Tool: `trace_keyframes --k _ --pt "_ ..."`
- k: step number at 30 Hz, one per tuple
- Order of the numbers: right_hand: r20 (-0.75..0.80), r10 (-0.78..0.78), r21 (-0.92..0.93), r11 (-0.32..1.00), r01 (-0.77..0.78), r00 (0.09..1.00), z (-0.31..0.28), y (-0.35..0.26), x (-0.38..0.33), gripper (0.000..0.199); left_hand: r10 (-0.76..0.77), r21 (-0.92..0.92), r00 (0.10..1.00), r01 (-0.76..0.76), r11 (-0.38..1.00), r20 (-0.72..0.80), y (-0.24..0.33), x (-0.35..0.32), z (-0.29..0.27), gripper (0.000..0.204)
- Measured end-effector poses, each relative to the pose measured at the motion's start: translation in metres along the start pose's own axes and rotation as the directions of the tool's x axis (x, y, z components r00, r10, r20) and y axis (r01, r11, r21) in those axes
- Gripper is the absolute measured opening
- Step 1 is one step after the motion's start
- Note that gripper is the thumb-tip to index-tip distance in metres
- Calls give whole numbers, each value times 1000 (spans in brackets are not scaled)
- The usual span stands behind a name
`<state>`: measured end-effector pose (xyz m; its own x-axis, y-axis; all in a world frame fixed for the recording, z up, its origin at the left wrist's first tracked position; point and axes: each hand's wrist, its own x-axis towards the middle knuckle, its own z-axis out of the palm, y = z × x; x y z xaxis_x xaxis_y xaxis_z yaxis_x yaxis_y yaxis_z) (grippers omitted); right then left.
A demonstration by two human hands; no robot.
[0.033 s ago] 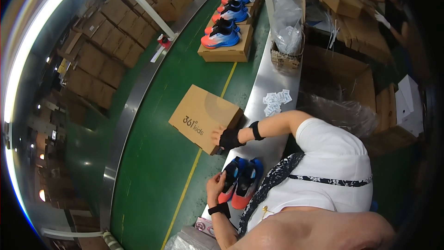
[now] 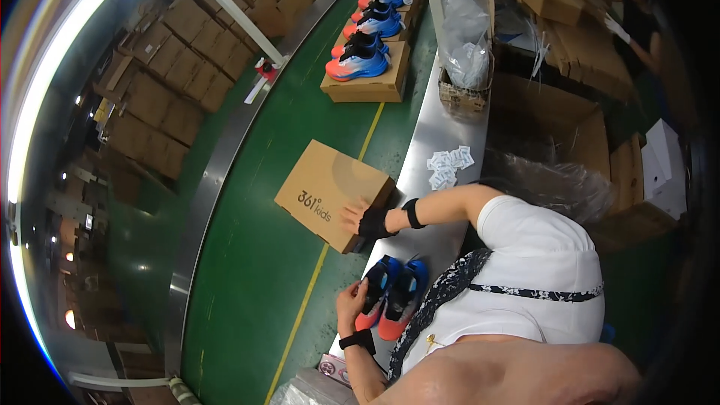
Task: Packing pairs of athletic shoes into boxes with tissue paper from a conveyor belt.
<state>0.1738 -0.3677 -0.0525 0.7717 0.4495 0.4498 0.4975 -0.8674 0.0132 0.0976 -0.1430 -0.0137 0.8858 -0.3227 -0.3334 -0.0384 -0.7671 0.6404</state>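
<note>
My right hand lies with fingers spread on the lid of a brown cardboard shoebox, at its near edge. A black support wraps this hand, and a black band circles the forearm. Lower down, my left hand has finger and thumb closed at the collar of a sneaker, the left one of a blue, black and coral pair. Its mate stands close beside it on the metal ledge. Part of the held sneaker is hidden behind my fingers.
Farther up the green belt, several similar sneakers stand on shoeboxes. Small white packets lie on the ledge, near a plastic-lined carton. A white post rises there. Another person's gloved hand is at the upper right.
</note>
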Motion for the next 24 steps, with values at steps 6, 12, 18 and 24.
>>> trace_keyframes --k 6,12,18,24 --pt "-112 60 0 998 -61 992 62 2 -3 51 -46 -121 990 30 992 -131 7 19 -10 65" --pt "-208 251 666 744 -51 945 -72 -17 18 74 -62 -332 969 -22 943 -240 -6 43 -9 58" --pt "348 906 913 -270 -304 240 -18 82 -37 54 -33 235 961 100 967 -273 -40 17 -10 47" --pt "253 762 -53 627 -777 597 4 87 -173 40 31 107 940 6 994 -341 -55 15 -5 37"
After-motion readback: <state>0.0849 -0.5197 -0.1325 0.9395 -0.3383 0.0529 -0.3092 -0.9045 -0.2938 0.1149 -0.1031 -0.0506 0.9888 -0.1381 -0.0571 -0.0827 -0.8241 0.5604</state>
